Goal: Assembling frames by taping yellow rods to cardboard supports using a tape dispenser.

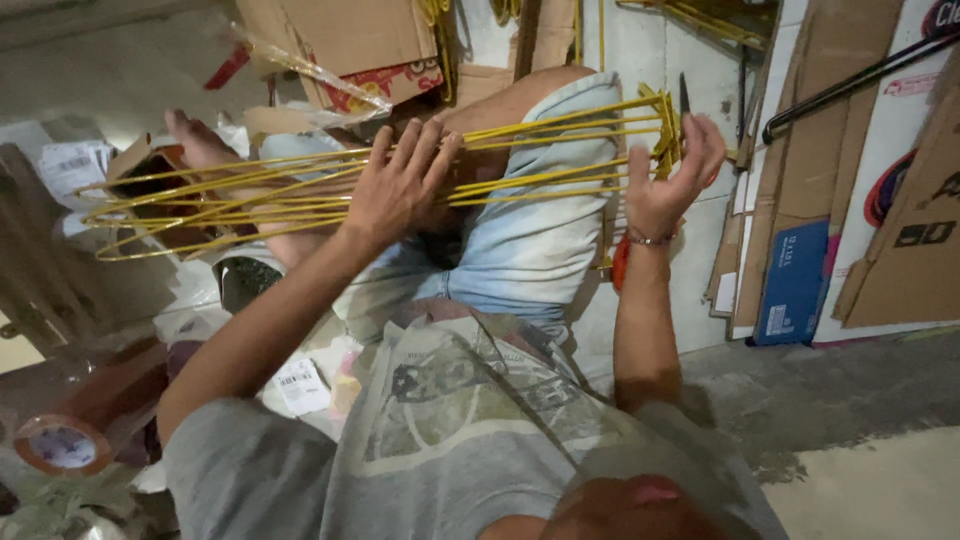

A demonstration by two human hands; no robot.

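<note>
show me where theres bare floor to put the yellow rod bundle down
The widest bare patch is the grey concrete floor at lower right, bordered by the flattened cardboard sheets and the blue box. A narrow strip runs between the right hand and that cardboard. Around the left hand it is crowded: paper labels, a tape roll, plastic wrap and boxes under the yellow rod bundle.

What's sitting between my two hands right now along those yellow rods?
In the head view, the stretch between the left hand and the right hand holds the bundle of yellow rods, running across a raised knee in light denim shorts.
</note>
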